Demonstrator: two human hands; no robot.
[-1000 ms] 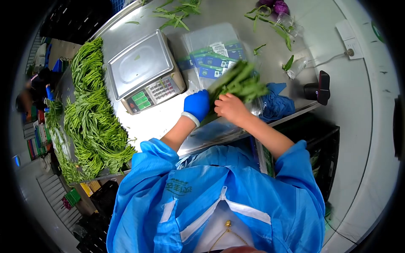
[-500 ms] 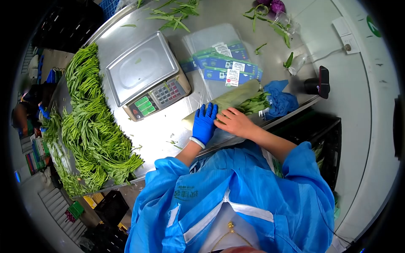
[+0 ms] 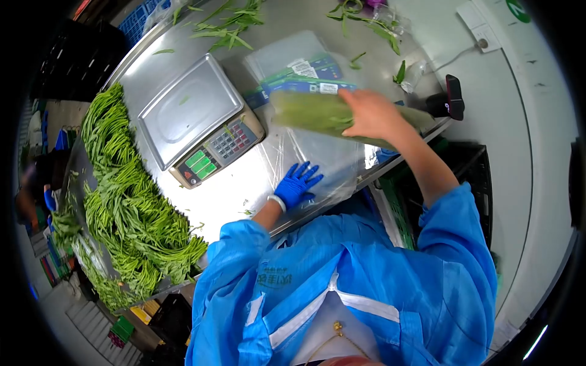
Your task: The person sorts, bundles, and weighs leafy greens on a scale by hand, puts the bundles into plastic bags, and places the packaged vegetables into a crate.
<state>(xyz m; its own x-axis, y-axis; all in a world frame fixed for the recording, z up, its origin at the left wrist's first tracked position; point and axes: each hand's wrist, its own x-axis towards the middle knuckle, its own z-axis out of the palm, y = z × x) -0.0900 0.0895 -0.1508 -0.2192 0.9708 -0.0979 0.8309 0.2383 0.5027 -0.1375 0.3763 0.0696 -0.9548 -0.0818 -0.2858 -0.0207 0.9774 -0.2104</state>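
From my end I had the R hand point(image 3: 373, 116) closed round a roll of greens point(image 3: 311, 113) in plastic, fingers over the top, thumb on the near side. The roll lay crosswise over part of the clear bags point(image 3: 278, 58), its L end blurred; couldn't tell if it touched them. My L hand point(image 3: 294, 188), in a blue glove w/ a white band at the wrist, was open, palm down, fingers spread, at the near L side of the bags' plastic, well apart from the roll; couldn't tell how firmly it pressed. Blue-and-green labels point(image 3: 305, 70) showed on the bags just beyond the roll. To the L stood the scale point(image 3: 190, 113), its green display lit, a bit of leaf on its pan. Past that, a long heap of greens point(image 3: 134, 207) ran down the L side of the steel table point(image 3: 235, 195). Loose leaves point(image 3: 232, 27) lay at the far side, approx. behind the scale and bags. A black stand point(image 3: 452, 100) was near the roll's R end, w/ a wall socket point(image 3: 479, 25) farther back. Black crate point(image 3: 473, 177) below table, R side. A co-worker's blue glove point(image 3: 49, 198) showed at far L.
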